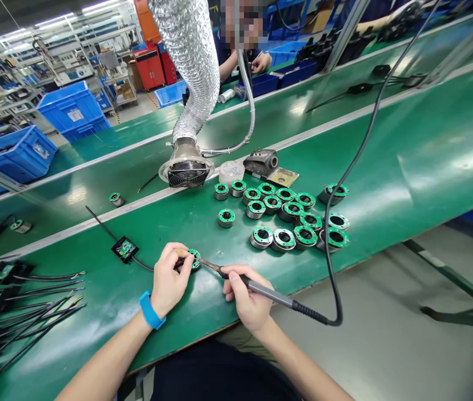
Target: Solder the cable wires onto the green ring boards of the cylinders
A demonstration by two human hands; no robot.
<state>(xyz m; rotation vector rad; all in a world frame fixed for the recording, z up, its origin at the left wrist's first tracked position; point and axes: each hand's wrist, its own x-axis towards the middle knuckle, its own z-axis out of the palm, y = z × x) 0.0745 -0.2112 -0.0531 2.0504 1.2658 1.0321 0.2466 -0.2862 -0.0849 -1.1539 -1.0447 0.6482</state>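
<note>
My right hand point(248, 295) is closed round the handle of a soldering iron point(270, 292), whose tip touches or nearly touches a ring-shaped part with a green board point(195, 259). Beside that part, my left hand point(173, 278) is closed, thumb and fingers pinched on something I cannot make out; they cover part of the ring. A black cable runs from near my left fingers to a small open black box with a circuit board point(124, 249). A blue band point(151, 310) circles my left wrist.
Many green-topped rings point(284, 239) stand to the right, near a metal iron holder point(262, 162). A fan on a silver duct point(187, 174) hangs ahead. The iron's cord point(330, 245) loops at the right. Cabled boxes point(6, 272) lie left. Across the line, a person's hand point(261, 63) shows.
</note>
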